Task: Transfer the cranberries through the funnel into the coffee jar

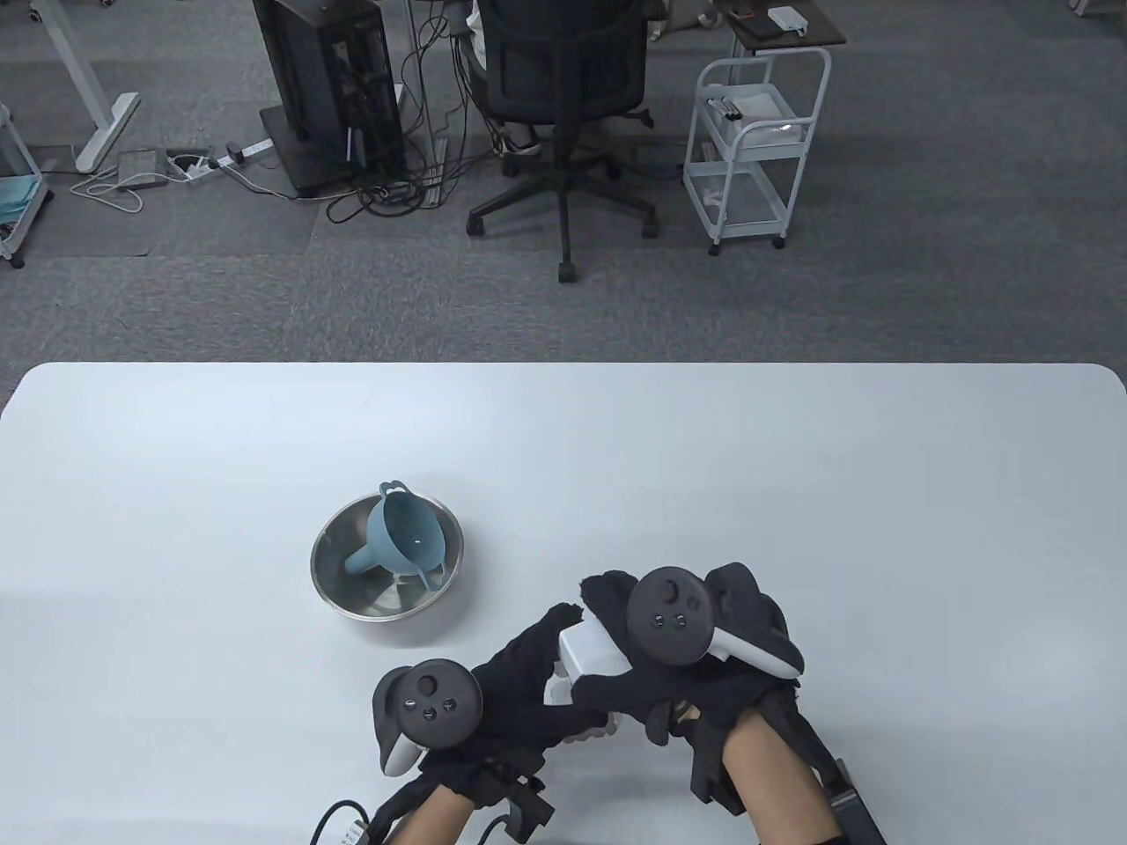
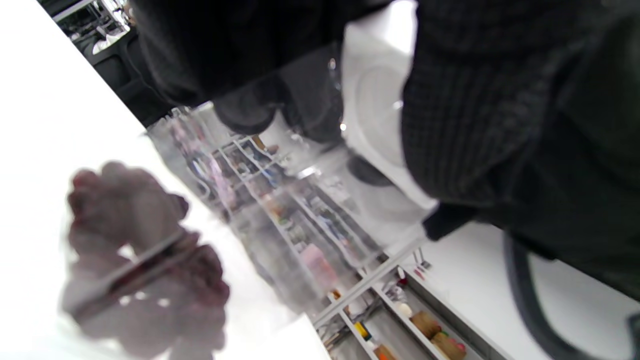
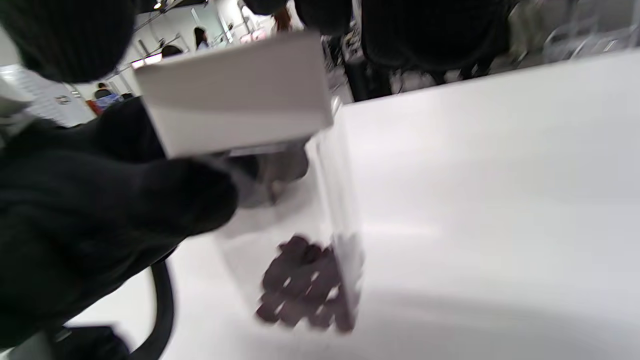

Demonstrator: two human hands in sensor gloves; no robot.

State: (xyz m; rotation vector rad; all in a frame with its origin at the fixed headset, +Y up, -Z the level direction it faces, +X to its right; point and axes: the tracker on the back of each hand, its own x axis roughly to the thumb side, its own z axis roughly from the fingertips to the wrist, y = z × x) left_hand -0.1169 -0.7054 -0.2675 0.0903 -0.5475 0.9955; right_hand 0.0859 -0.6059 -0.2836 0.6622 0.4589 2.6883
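A clear square jar (image 3: pixel 340 200) with a white lid (image 1: pixel 588 656) is near the table's front edge, between both hands. Dark red cranberries (image 3: pixel 307 290) lie at its bottom; they also show in the left wrist view (image 2: pixel 145 260). My left hand (image 1: pixel 563 695) grips the jar's body from the left. My right hand (image 1: pixel 616 651) holds the lid (image 3: pixel 235 95) from above, with fingers (image 3: pixel 430 30) on either side of it. The blue funnel (image 1: pixel 405 537) lies tipped on its side in a steel bowl (image 1: pixel 339 572), left of and behind the hands.
The white table (image 1: pixel 792 493) stretches wide behind and to both sides of the hands. Glove cables (image 1: pixel 339 814) trail off the front edge at the left. An office chair (image 1: pixel 563 106) and a white cart (image 1: pixel 757 141) stand on the floor beyond the table.
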